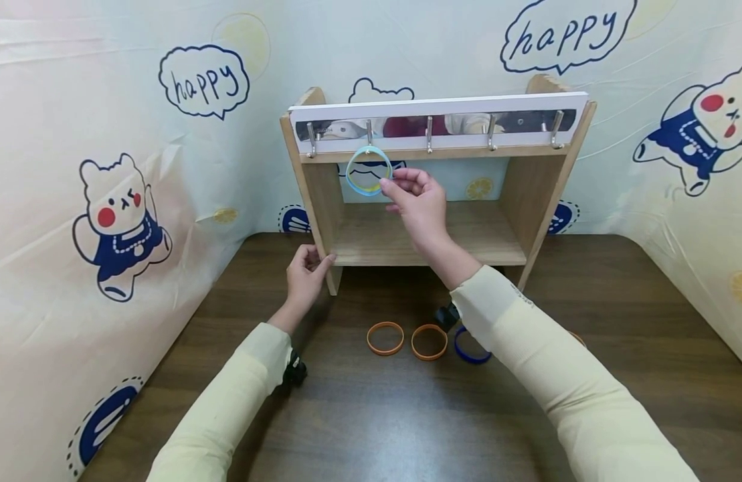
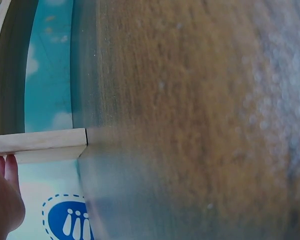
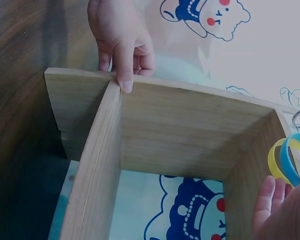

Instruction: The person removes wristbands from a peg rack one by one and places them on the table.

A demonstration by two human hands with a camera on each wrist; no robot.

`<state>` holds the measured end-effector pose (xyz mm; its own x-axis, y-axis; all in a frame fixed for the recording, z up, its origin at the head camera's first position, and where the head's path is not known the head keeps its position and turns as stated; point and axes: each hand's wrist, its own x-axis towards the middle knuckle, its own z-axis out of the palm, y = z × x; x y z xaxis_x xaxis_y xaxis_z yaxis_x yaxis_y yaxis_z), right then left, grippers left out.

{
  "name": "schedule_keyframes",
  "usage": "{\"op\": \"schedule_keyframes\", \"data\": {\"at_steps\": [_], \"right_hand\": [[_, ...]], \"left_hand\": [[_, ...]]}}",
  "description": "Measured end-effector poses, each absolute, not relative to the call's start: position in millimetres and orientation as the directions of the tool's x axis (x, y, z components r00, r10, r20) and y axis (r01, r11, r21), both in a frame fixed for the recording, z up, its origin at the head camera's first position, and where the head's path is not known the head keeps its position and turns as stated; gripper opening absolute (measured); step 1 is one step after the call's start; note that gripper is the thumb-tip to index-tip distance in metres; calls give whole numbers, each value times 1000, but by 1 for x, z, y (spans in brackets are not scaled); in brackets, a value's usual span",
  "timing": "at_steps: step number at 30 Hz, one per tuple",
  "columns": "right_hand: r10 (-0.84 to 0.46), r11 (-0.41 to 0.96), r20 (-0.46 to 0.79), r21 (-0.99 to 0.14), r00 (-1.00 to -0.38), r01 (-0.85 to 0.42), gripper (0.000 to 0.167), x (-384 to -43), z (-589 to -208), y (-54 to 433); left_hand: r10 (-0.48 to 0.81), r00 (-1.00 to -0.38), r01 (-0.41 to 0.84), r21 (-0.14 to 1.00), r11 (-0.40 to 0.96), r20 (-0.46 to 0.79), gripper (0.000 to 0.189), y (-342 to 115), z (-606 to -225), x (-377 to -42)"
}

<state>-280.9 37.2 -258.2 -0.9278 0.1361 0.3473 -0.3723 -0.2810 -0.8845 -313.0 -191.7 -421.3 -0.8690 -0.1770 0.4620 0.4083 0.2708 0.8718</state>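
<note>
My right hand pinches a light blue wristband by its right side, just in front of the second hook from the left. A yellow wristband overlaps the blue one in the right wrist view; in the head view only a sliver of it shows inside the blue ring. Down at the lower left of the wooden shelf, my left hand grips the side panel, with the thumb on its front edge and the fingers along the outer face.
Two orange wristbands and a dark blue wristband lie on the brown table before the shelf. Another orange band is mostly hidden by the right sleeve. A white rail with several metal hooks spans the shelf top. Printed cloth hangs behind.
</note>
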Motion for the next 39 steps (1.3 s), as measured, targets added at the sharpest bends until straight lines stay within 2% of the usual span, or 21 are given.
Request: {"op": "schedule_keyframes", "data": {"at_steps": [15,25,39], "right_hand": [[134,-306,400,-853,-907,-422,23,-278,-261,38],[115,-334,389,-851,-914,-405,16,-273,-260,44],[155,-322,440,-824,-884,-466,27,-270,-260,48]], "left_hand": [[-174,-876,396,876,276,450,29,-192,-420,-312],[-161,-885,375,873,311,437,33,-193,-420,-312],[-147,-882,382,862,334,448,27,-181,-390,-284]]}}
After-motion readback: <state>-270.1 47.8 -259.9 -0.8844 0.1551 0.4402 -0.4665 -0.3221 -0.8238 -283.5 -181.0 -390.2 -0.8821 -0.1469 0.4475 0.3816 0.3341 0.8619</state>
